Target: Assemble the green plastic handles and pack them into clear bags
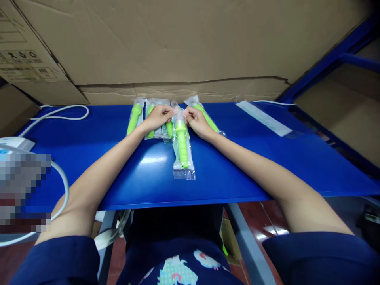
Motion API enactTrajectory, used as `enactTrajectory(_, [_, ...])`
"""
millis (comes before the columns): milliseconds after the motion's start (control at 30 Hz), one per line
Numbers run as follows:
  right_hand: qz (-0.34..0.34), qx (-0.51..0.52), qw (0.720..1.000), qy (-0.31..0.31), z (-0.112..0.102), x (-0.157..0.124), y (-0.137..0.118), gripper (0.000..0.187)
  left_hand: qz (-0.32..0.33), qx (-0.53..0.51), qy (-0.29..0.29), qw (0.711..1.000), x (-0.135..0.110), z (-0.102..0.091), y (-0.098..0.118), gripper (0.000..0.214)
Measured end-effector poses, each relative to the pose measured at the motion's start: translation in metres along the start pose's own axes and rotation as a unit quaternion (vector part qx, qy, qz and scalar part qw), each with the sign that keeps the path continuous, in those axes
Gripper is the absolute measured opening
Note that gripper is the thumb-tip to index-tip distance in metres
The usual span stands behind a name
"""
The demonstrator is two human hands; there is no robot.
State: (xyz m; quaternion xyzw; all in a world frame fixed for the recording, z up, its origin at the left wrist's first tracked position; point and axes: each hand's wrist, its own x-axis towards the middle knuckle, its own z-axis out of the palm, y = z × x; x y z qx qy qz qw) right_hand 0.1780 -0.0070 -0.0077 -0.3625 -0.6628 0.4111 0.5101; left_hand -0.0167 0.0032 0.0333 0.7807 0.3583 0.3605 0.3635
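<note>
A clear plastic bag with a green tool inside (182, 147) lies lengthwise in the middle of the blue table (118, 166). My left hand (158, 116) and my right hand (196, 119) both pinch the far end of this bag, fingers closed on its top edge. Behind my hands lie other bagged green tools: one at the left (134, 117), one under my left hand (151, 118) and one behind my right hand (208, 118).
An empty clear bag (268, 122) lies at the far right of the table. A white cable (63, 112) loops at the far left, beside a white device (13, 143). Cardboard boxes (166, 43) stand along the back. A blue frame (335, 55) rises at right.
</note>
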Motion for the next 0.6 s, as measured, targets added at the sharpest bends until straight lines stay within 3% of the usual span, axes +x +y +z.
enactTrajectory(267, [0.018, 0.042, 0.999, 0.002, 0.0, -0.0001, 0.0015, 0.067, -0.031, -0.032, 0.024, 0.999, 0.0003, 0.0028, 0.0018, 0.053])
enactTrajectory(600, [0.042, 0.066, 0.996, 0.043, 0.0014, 0.0038, -0.0004, 0.074, -0.012, -0.049, 0.023, 0.998, 0.0021, 0.002, -0.0045, 0.062])
